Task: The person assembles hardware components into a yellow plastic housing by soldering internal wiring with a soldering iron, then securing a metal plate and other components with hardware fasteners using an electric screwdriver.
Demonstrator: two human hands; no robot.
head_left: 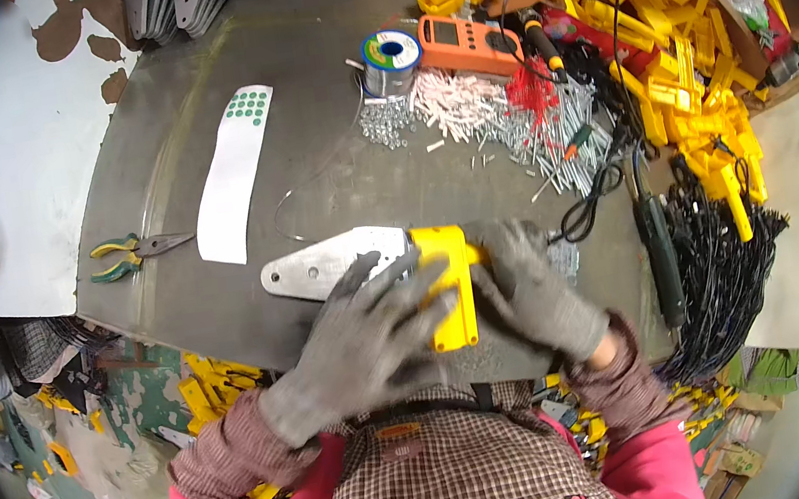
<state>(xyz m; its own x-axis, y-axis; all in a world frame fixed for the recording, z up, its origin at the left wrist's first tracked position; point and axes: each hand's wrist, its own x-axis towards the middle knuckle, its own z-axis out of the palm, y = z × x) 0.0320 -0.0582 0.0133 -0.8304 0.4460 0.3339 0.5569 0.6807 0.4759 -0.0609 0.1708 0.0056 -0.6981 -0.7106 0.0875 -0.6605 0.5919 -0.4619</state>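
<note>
Our left hand (361,340) lies over the yellow part (439,244), fingers spread and blurred; we cannot tell whether they grip it or only rest there. Our right hand (538,292) is at its right side, fingers bent, and whether they pinch it is hidden. The yellow part sits on the near side of the bench (190,302), against the wide end of a pointed metal plate (296,270). We judge the step in hand to be fitting or lining up these two pieces; the next move calls for one hand steadying the plate while the other guides the yellow part squarely. Beyond, to the left, lie a white paper strip (227,202) and pliers (138,254); farther up are a solder spool (392,64), an orange meter (468,43) and loose screws (556,133).
</note>
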